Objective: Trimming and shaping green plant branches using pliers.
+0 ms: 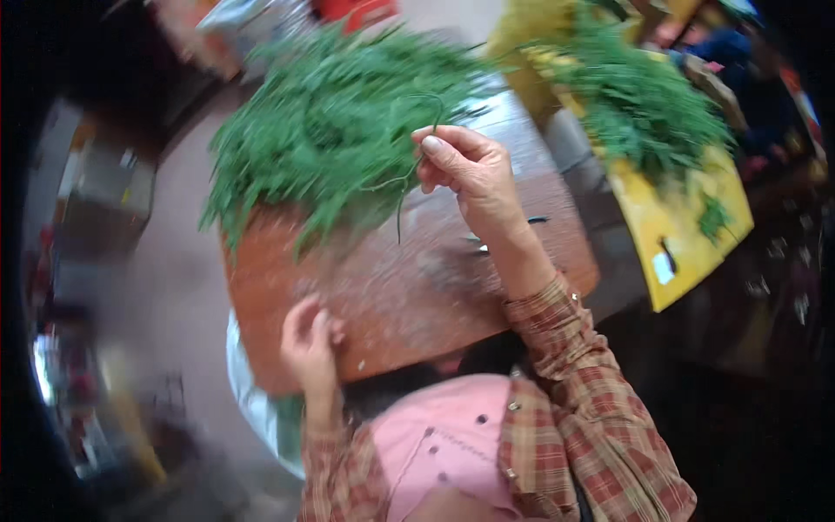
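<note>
Fingers of the right hand (465,170) pinch one thin green stem (409,178), which dangles just left of the fingertips above the reddish board (409,296). Left hand (309,344) curls loosely at the board's near edge, grasping nothing visible. Green heap (330,122) behind.

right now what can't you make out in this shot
Head view only:
- Left hand: blurred by motion at the board edge; whether it grips anything is unclear.
- Greens: smeared, single stems unreadable.
- Dark items past the right hand, which pinches a stem: partly hidden by the wrist.
- Left and right rims: dark and blurred.
</note>
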`<state>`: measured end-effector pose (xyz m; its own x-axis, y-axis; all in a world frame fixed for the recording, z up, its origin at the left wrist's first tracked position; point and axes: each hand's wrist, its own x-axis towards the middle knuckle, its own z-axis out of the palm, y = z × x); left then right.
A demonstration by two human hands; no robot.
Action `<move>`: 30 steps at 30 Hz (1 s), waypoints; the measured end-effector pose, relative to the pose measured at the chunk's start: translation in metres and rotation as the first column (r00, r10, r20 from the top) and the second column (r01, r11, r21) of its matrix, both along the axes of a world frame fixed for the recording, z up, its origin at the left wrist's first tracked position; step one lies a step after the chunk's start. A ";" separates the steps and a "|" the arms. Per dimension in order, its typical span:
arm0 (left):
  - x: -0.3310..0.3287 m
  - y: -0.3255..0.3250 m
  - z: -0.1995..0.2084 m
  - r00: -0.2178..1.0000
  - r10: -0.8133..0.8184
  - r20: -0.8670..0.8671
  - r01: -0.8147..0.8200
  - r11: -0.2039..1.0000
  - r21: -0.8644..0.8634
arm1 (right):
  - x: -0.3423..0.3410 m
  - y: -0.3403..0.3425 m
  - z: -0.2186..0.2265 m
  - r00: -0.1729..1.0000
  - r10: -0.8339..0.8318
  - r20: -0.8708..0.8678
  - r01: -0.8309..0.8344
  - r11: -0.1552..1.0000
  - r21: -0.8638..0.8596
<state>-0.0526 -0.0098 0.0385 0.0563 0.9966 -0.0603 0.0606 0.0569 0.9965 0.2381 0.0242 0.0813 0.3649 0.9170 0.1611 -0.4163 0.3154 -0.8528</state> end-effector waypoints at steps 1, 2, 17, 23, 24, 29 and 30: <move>-0.007 -0.002 -0.009 0.999 0.033 0.001 -0.033 0.999 0.003 | 0.017 -0.004 0.001 0.992 -0.065 -0.112 0.066 0.998 0.004; -0.012 -0.002 -0.017 0.999 0.041 0.017 -0.041 0.999 0.014 | 0.044 -0.007 0.001 0.983 -0.139 -0.118 0.145 0.988 0.049; 0.002 -0.002 -0.041 0.988 -0.010 -0.154 0.032 0.989 0.141 | 0.347 -0.160 -0.019 0.476 -0.879 0.013 0.862 0.464 -0.202; -0.008 0.000 -0.048 0.988 0.013 -0.151 0.009 0.990 0.139 | 0.348 -0.172 -0.002 0.472 -0.882 -0.009 0.861 0.463 -0.209; -0.007 0.000 -0.048 0.989 0.011 -0.150 0.010 0.990 0.138 | 0.348 -0.176 0.003 0.486 -0.873 -0.041 0.852 0.484 -0.199; -0.003 -0.002 -0.046 0.994 -0.007 -0.108 0.023 0.988 0.154 | 0.366 -0.193 0.008 0.538 -0.801 -0.262 0.796 0.585 -0.156; -0.003 -0.002 -0.047 0.994 -0.009 -0.105 0.025 0.988 0.154 | 0.368 -0.195 0.010 0.545 -0.787 -0.289 0.786 0.600 -0.148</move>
<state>-0.0554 -0.0114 -0.0084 0.0747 0.9932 0.0888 0.1635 -0.1001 0.9815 0.6058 -0.1712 0.0909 0.9668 0.2393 -0.0893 -0.2265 0.6415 -0.7329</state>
